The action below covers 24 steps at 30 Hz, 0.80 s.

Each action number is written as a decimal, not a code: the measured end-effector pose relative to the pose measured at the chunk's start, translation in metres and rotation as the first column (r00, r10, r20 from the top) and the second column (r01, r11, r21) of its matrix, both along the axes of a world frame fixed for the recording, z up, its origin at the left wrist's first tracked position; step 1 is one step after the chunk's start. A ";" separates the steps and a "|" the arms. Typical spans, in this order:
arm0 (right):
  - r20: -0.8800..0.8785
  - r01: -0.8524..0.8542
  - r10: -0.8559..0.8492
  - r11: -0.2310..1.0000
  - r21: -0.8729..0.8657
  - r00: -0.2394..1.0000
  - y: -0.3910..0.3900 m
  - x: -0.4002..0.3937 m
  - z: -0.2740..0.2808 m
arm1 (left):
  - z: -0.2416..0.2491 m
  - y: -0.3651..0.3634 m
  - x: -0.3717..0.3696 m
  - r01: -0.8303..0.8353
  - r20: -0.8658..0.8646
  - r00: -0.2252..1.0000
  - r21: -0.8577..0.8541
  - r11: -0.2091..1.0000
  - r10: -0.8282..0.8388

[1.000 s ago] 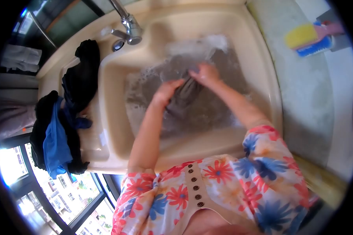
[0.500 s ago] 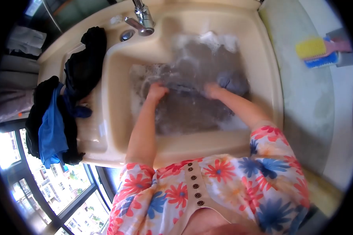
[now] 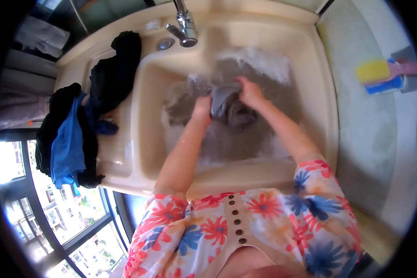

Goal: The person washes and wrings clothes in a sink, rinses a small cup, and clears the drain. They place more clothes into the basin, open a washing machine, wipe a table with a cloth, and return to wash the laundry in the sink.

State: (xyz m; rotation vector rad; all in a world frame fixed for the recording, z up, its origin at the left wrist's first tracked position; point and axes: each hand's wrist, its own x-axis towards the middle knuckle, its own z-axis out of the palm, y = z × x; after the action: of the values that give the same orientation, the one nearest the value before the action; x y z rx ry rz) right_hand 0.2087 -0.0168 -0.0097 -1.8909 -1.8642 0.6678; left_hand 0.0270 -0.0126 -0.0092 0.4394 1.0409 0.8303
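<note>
A grey wet cloth (image 3: pixel 227 105) is stretched between my two hands above murky, foamy water in the beige sink basin (image 3: pixel 148 139). My left hand (image 3: pixel 202 109) is closed on the cloth's left side. The cloth's upper right edge is gripped by my right hand (image 3: pixel 250 92), with the fingers bent round it. The lower part of the cloth hangs bunched at the water. White foam (image 3: pixel 264 62) floats along the far side, and darker wet fabric or water shows at the basin's left.
Black clothes (image 3: pixel 116 74) and a blue garment (image 3: pixel 68 148) lie on the ledge at the left. A chrome faucet (image 3: pixel 185 28) stands behind the basin. Yellow (image 3: pixel 373 72) and blue (image 3: pixel 385 85) brushes sit at the right. A window is at the lower left.
Both hands have come closer together and lifted the grey cloth, which was mostly in the water before. The view has shifted slightly, moving the sink rightward in the picture.
</note>
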 end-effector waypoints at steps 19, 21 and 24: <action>0.129 -0.340 0.328 0.937 0.084 0.936 0.006 0.021 0.148 | 0.037 -0.001 -0.018 0.547 -0.753 0.469 -0.163 0.821 -0.462; 0.238 -0.475 0.430 0.860 0.186 0.871 -0.006 -0.007 0.191 | 0.036 -0.003 -0.012 0.423 -0.166 0.866 -0.261 0.868 -0.472; 0.437 -0.675 0.542 0.696 0.244 0.717 -0.032 -0.046 0.214 | 0.051 -0.023 0.009 0.435 0.377 0.864 -0.225 0.872 -0.334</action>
State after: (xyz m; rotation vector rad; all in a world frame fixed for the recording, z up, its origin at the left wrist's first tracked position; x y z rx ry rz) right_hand 0.1628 -0.0492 0.2038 -1.1352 -2.6624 0.1118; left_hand 0.0356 -0.0359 0.0418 0.2245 0.7154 0.3503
